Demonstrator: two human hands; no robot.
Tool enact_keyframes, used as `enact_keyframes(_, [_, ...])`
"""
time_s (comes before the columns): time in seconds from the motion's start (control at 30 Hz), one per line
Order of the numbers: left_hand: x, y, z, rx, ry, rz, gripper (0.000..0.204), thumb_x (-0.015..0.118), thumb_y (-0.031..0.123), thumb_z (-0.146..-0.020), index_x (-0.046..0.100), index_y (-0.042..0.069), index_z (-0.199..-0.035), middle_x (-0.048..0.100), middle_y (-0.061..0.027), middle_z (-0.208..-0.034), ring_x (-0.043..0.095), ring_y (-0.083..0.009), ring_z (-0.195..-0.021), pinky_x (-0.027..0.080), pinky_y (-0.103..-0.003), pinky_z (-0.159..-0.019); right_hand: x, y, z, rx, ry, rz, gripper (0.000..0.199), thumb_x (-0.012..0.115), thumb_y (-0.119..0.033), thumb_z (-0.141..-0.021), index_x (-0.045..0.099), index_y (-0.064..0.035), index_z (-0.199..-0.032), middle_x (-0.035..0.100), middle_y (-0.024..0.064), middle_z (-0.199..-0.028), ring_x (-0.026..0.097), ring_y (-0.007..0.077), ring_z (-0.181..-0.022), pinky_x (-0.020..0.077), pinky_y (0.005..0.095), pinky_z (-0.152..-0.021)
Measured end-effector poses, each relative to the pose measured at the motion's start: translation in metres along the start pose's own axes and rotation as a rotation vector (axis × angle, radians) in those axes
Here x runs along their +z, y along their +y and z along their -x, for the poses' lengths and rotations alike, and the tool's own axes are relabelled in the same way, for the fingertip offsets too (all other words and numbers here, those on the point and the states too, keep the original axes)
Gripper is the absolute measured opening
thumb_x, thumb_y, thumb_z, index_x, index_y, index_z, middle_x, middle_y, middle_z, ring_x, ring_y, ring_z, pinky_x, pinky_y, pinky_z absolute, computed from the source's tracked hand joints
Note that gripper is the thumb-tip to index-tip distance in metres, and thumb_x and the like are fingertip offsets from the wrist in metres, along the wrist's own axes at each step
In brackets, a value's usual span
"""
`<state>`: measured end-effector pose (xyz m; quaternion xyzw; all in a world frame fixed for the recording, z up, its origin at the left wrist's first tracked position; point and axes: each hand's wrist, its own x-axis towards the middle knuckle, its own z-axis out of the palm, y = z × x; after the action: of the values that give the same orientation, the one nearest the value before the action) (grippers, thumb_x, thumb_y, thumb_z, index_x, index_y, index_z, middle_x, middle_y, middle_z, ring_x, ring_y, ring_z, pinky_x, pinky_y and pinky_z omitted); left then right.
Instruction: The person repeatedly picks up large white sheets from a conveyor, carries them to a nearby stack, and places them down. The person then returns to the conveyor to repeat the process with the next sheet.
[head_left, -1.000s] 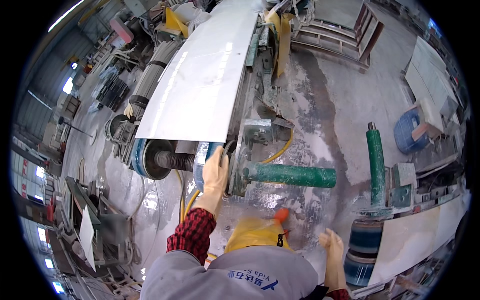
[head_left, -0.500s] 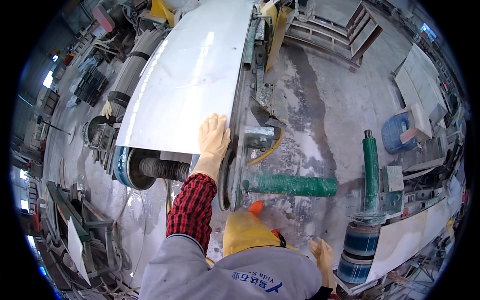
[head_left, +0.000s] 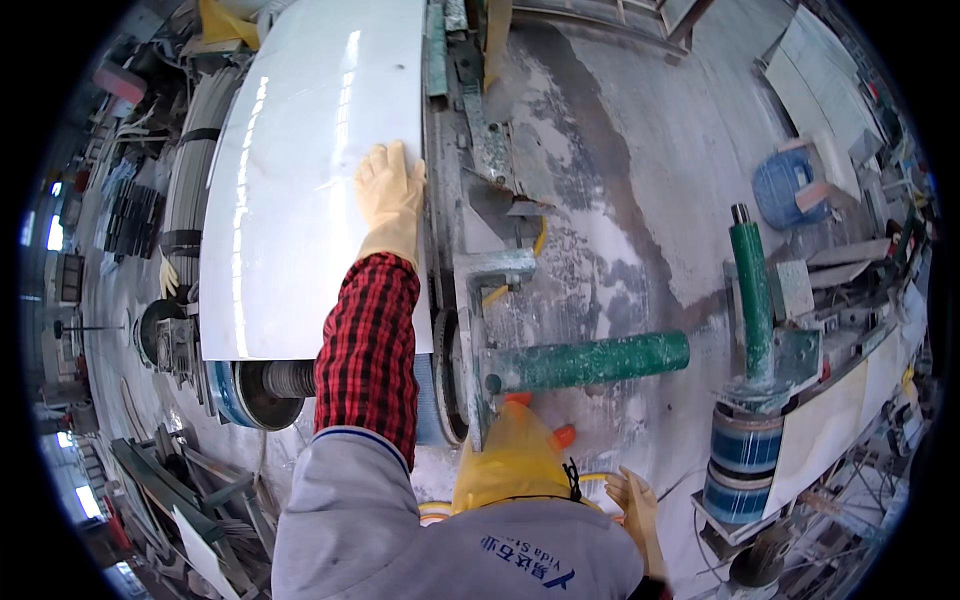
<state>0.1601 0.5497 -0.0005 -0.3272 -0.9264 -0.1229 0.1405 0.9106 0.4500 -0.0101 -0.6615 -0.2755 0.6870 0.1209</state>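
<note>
A glossy white stone slab (head_left: 300, 200) lies flat along a roller stand, its near edge just above a blue-rimmed roller (head_left: 228, 395). My left hand (head_left: 388, 195), in a cream rubber glove, rests palm down on the slab beside its right edge, fingers stretched out. The red-and-black checked sleeve (head_left: 368, 350) of that arm crosses the slab's near corner. Low at my right side hangs my right hand (head_left: 632, 505), gloved the same way. It holds nothing visible, and its fingers are loosely apart beside my yellow apron (head_left: 510, 460).
A green roller arm (head_left: 590, 362) juts rightward from the stand near my waist. Further right rises a green post (head_left: 752, 290) above blue rollers (head_left: 743, 470). A blue barrel (head_left: 788, 188) stands beyond it. Metal frames (head_left: 190, 470) and scrap crowd the left.
My left hand has moved farther up the slab, away from its near corner. My view has shifted forward and right. The right hand still hangs at my side.
</note>
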Motion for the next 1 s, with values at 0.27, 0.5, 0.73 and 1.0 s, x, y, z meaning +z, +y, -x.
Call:
enact_keyframes(0.27, [-0.014,-0.008,0.055,0.167,0.042,0.011,0.05,0.075,0.036,-0.114,0.069,0.016,-0.159,0.068,-0.0158,-0.169,0.06,-0.0422,-0.158,0.046,-0.057,-0.133,0.012,0.011,0.01,-0.015,0.096,-0.027,0.045,0.075,-0.032,-0.124,0.076,-0.0025,-0.159,0.089,0.0199,-0.132,0.086,0.0233,-0.115,0.0693,0.0383,-0.112])
enact_keyframes(0.5, [-0.068,-0.005,0.182,0.202,0.022,0.111,0.055,0.078,0.026,-0.11,0.066,0.01,-0.161,0.066,-0.0214,-0.168,0.061,-0.0447,-0.155,0.045,-0.059,-0.133,0.011,0.048,-0.004,-0.138,-0.007,-0.089,0.045,0.073,-0.033,-0.125,0.077,-0.0004,-0.156,0.09,0.0209,-0.132,0.087,0.0229,-0.111,0.0701,0.035,-0.104])
enact_keyframes(0.73, [-0.089,-0.003,0.252,0.2,0.016,0.121,0.055,0.076,0.024,-0.109,0.065,0.011,-0.162,0.066,-0.0219,-0.166,0.06,-0.0469,-0.155,0.044,-0.06,-0.131,-0.008,0.133,-0.002,-0.198,-0.065,-0.175,0.044,0.073,-0.032,-0.126,0.077,0.0003,-0.156,0.09,0.0216,-0.129,0.089,0.0234,-0.101,0.072,0.0336,-0.094])
enact_keyframes(1.0, [-0.11,0.001,0.29,0.284,-0.061,0.195,0.051,0.079,0.026,-0.11,0.064,0.012,-0.157,0.065,-0.0208,-0.16,0.06,-0.0452,-0.15,0.047,-0.058,-0.128,-0.044,0.226,-0.037,-0.216,-0.114,-0.219,0.047,0.077,-0.035,-0.123,0.076,-0.001,-0.156,0.09,0.0242,-0.126,0.09,0.0259,-0.097,0.0741,0.0364,-0.088])
